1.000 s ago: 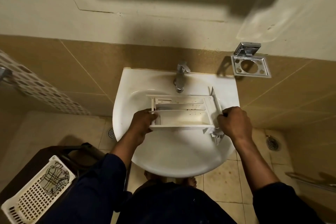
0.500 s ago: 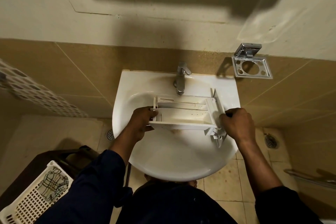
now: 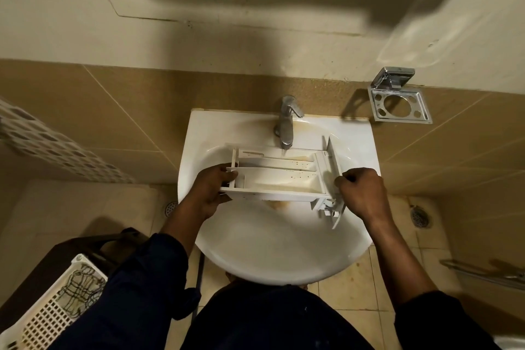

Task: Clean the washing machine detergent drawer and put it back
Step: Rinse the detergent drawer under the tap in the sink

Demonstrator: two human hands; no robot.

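The white detergent drawer [image 3: 279,179] lies lengthwise over the white washbasin [image 3: 278,247], just under the chrome tap [image 3: 286,125]. Its compartments face up and show brownish stains and dark specks. My left hand [image 3: 211,189] grips the drawer's left end, fingers curled round the end wall. My right hand [image 3: 360,192] grips the front panel at the right end, fingers curled round its edge. A thin trickle seems to fall from the tap spout into the back compartment.
A chrome holder [image 3: 399,106] hangs on the tiled wall at the right. A white plastic basket [image 3: 54,310] stands on a dark stand at lower left. Floor drains [image 3: 420,217] sit beside the basin, and a metal rail [image 3: 483,273] runs at the right.
The drawer, held in both hands, has stayed under the tap with only a slight tilt and shift. My head has dipped a little, so the basin sits lower in view.
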